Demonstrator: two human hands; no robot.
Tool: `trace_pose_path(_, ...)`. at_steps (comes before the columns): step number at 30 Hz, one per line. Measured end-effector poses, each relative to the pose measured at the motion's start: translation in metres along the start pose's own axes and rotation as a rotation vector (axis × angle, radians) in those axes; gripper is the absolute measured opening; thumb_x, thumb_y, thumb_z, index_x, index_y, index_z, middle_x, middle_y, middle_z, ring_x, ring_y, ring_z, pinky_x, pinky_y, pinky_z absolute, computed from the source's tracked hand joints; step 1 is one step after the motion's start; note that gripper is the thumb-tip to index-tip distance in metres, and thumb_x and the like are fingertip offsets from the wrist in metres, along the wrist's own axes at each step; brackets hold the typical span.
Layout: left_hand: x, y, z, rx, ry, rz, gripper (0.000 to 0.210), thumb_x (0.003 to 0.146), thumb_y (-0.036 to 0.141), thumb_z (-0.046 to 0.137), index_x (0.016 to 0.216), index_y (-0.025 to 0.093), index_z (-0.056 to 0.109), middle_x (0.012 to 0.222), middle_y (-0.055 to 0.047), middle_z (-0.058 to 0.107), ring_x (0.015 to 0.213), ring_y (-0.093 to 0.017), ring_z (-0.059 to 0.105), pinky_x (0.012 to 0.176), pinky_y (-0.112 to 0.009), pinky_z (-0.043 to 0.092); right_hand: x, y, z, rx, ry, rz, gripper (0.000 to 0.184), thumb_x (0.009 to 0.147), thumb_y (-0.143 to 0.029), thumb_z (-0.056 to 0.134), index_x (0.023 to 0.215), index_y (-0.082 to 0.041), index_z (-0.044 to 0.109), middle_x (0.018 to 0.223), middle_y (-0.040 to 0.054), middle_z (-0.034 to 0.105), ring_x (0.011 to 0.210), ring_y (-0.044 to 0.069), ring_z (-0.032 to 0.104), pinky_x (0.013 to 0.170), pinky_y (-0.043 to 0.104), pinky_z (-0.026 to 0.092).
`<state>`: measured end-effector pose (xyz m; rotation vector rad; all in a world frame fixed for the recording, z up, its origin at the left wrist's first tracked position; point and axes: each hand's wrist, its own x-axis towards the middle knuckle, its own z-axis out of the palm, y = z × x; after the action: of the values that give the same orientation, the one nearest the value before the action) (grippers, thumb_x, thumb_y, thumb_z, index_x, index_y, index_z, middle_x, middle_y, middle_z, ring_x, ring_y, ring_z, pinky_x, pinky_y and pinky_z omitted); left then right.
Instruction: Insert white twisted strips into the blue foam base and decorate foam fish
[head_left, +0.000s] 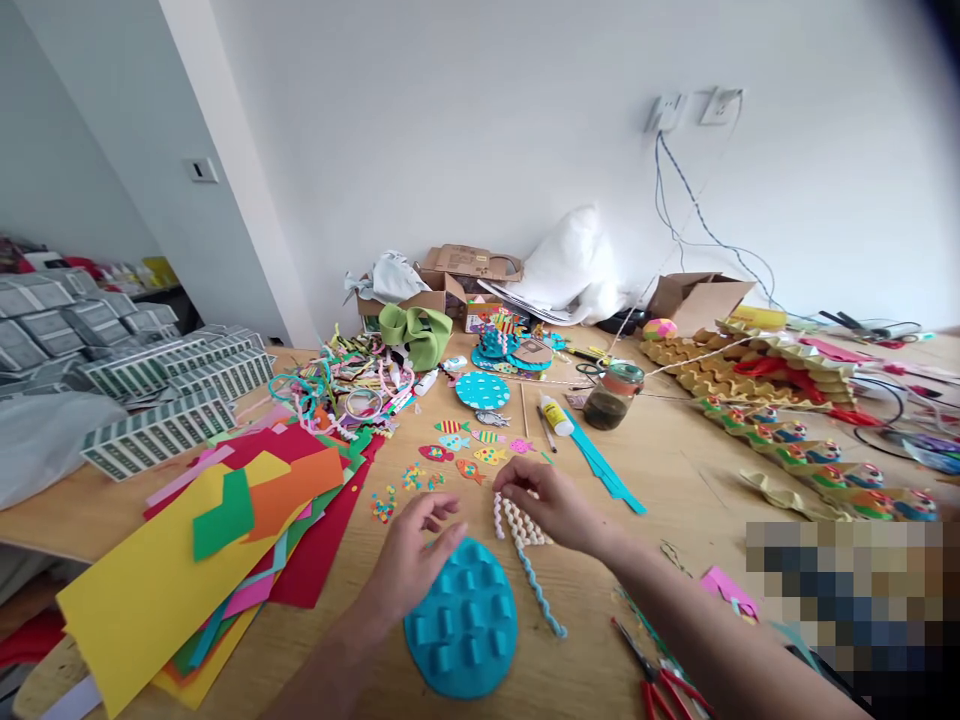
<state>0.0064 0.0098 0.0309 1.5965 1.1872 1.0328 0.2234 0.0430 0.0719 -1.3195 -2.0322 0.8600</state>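
Observation:
My left hand hovers by the upper left edge of a blue oval disc with rows of small raised loops. Its fingers are apart and hold nothing. My right hand is pinched at the upper end of a short pink-and-white twisted cord. Beneath this hand lie several cream twisted cords, partly hidden by it. A longer light blue twisted cord lies right of the disc. Beyond the hands are several patterned paper fish and small heaps of coloured dots.
Coloured paper sheets pile up at left. A glue bottle, blue strips and a jar of dark liquid stand or lie beyond my right hand. Red-handled scissors lie near the front; egg trays fill the right.

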Motion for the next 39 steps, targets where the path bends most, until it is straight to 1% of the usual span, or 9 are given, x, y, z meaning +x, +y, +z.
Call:
trace_pose_path(2, 0.007, 0.002, 0.007, -0.012, -0.028, 0.006, 0.032, 0.079, 0.036, 0.06, 0.103, 0.016, 0.063, 0.098, -0.009, 0.068, 0.09, -0.019, 0.062, 0.08, -0.03, 0.048, 0.004, -0.014, 0.013, 0.012, -0.04, -0.036, 0.017, 0.081, -0.014, 0.048, 0.087, -0.016, 0.064, 0.083, 0.0042, 0.066, 0.074, 0.014, 0.058, 0.066, 0.024, 0.044)
trace_pose_path(7, 0.012, -0.003, 0.013, -0.078, -0.039, -0.017, 0.025, 0.084, 0.034, 0.052, 0.07, 0.014, 0.061, 0.069, -0.004, 0.064, 0.069, -0.015, 0.06, 0.067, -0.025, 0.046, 0.012, -0.022, 0.026, -0.01, -0.073, -0.088, 0.017, 0.081, -0.012, 0.048, 0.084, -0.016, 0.064, 0.084, 0.0048, 0.066, 0.077, 0.014, 0.059, 0.068, 0.025, 0.044)
trace_pose_path(12, 0.012, -0.013, 0.014, -0.065, 0.002, -0.023, 0.027, 0.084, 0.036, 0.052, 0.068, 0.015, 0.059, 0.066, -0.003, 0.062, 0.067, -0.015, 0.058, 0.066, -0.024, 0.045, 0.02, -0.011, 0.033, 0.033, -0.165, 0.013, 0.01, 0.08, -0.021, 0.055, 0.081, -0.016, 0.063, 0.072, 0.0017, 0.063, 0.063, 0.012, 0.053, 0.055, 0.022, 0.039)
trace_pose_path(15, 0.015, -0.022, 0.016, -0.083, 0.047, -0.027, 0.026, 0.085, 0.038, 0.051, 0.075, 0.015, 0.06, 0.072, -0.004, 0.063, 0.071, -0.015, 0.059, 0.067, -0.025, 0.047, 0.035, -0.001, 0.035, 0.105, -0.219, -0.019, 0.012, 0.081, -0.024, 0.054, 0.076, -0.015, 0.061, 0.067, 0.0003, 0.06, 0.06, 0.011, 0.05, 0.054, 0.021, 0.038)
trace_pose_path(18, 0.017, -0.031, 0.017, -0.092, 0.148, -0.032, 0.028, 0.084, 0.039, 0.052, 0.097, 0.015, 0.058, 0.086, -0.006, 0.064, 0.08, -0.016, 0.061, 0.073, -0.027, 0.049, 0.07, 0.019, 0.022, 0.064, -0.089, -0.052, 0.016, 0.084, -0.025, 0.049, 0.076, -0.016, 0.059, 0.072, 0.0018, 0.063, 0.067, 0.012, 0.055, 0.06, 0.022, 0.041)
trace_pose_path(21, 0.019, -0.038, 0.017, -0.033, 0.199, -0.021, 0.034, 0.084, 0.039, 0.053, 0.109, 0.016, 0.054, 0.09, -0.007, 0.064, 0.081, -0.017, 0.061, 0.074, -0.029, 0.05, 0.119, 0.052, -0.001, -0.294, 0.227, 0.143, 0.015, 0.084, -0.022, 0.047, 0.081, -0.016, 0.06, 0.077, 0.0029, 0.065, 0.07, 0.013, 0.057, 0.062, 0.022, 0.04)
trace_pose_path(22, 0.019, -0.04, 0.017, -0.008, 0.204, -0.014, 0.034, 0.084, 0.038, 0.052, 0.109, 0.016, 0.055, 0.089, -0.007, 0.064, 0.08, -0.016, 0.061, 0.074, -0.029, 0.05, 0.136, 0.063, -0.008, -0.343, 0.264, 0.18, 0.015, 0.084, -0.019, 0.046, 0.082, -0.016, 0.06, 0.08, 0.0047, 0.066, 0.072, 0.015, 0.058, 0.063, 0.023, 0.039)
trace_pose_path(28, 0.016, -0.047, 0.022, 0.099, 0.195, 0.014, 0.03, 0.085, 0.032, 0.049, 0.109, 0.016, 0.056, 0.086, -0.007, 0.065, 0.077, -0.016, 0.063, 0.073, -0.029, 0.051, 0.192, 0.113, -0.009, -0.486, 0.301, 0.281, 0.02, 0.086, -0.014, 0.041, 0.09, -0.013, 0.061, 0.092, 0.0118, 0.067, 0.083, 0.019, 0.06, 0.066, 0.024, 0.036)
trace_pose_path(39, 0.015, -0.051, 0.025, 0.142, 0.166, -0.019, 0.027, 0.085, 0.028, 0.048, 0.108, 0.016, 0.057, 0.082, -0.005, 0.065, 0.074, -0.015, 0.062, 0.071, -0.028, 0.051, 0.199, 0.135, 0.007, -0.632, 0.263, 0.286, 0.028, 0.092, -0.02, 0.035, 0.097, -0.013, 0.061, 0.107, 0.0149, 0.063, 0.088, 0.021, 0.059, 0.067, 0.026, 0.033)
